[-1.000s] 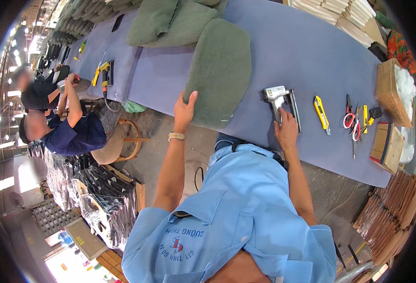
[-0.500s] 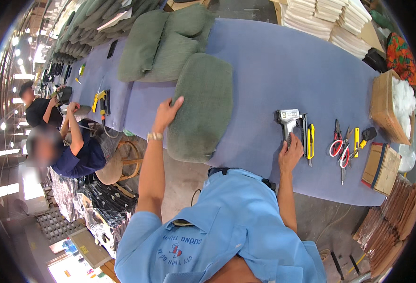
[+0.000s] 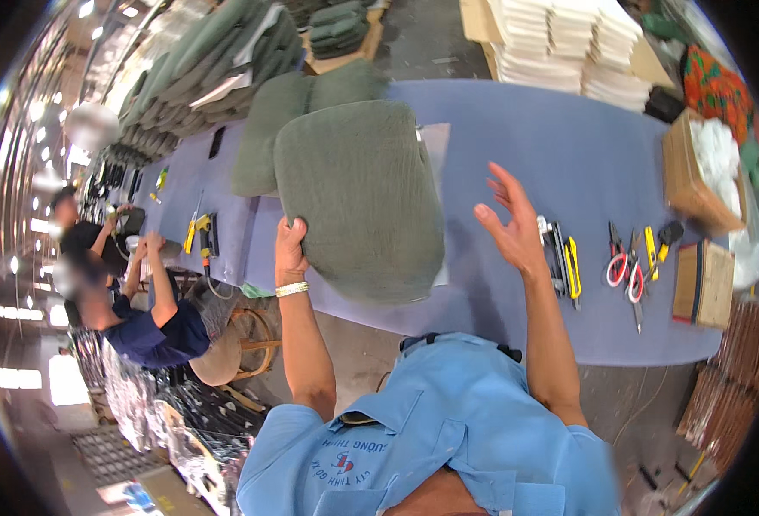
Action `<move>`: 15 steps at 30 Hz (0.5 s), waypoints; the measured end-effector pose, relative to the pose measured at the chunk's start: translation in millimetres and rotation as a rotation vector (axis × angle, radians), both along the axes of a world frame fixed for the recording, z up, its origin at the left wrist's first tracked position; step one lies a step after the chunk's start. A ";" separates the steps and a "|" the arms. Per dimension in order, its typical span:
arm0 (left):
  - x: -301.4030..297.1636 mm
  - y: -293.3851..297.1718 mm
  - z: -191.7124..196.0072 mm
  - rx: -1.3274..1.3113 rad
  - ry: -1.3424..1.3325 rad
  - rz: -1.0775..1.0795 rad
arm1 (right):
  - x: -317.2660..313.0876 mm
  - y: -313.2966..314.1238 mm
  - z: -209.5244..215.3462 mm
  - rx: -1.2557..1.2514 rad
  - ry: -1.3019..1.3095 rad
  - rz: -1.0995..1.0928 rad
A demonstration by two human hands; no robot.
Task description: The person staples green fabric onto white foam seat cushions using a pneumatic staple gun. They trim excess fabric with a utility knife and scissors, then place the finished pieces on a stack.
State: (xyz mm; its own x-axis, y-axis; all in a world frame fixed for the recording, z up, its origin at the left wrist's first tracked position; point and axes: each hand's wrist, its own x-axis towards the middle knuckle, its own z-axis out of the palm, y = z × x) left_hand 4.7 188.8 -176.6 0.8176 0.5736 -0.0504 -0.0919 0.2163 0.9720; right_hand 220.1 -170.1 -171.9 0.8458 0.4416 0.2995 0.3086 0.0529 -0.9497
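Observation:
My left hand (image 3: 290,249) grips the near left edge of a green upholstered cushion (image 3: 361,198) and holds it tilted up off the blue-covered table (image 3: 560,155). My right hand (image 3: 508,219) hovers open in the air to the cushion's right, fingers spread, touching nothing. Just past that hand a staple gun (image 3: 550,249) lies on the table beside a yellow utility knife (image 3: 573,267).
Scissors (image 3: 618,262) and small tools lie right of the knife, with cardboard boxes (image 3: 697,172) further right. More green cushions (image 3: 263,129) lie at the table's far left. White stacked boards (image 3: 569,43) stand behind. Two other people (image 3: 139,301) work at the left with a yellow tool (image 3: 199,232).
My right hand has left the staple gun and risen open. My left hand has lifted the cushion's edge, tilting it up and toward me.

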 end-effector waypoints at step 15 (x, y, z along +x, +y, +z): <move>5.0 -25.6 -32.2 0.012 -0.157 0.210 | -102.0 99.3 131.6 0.106 -0.272 0.140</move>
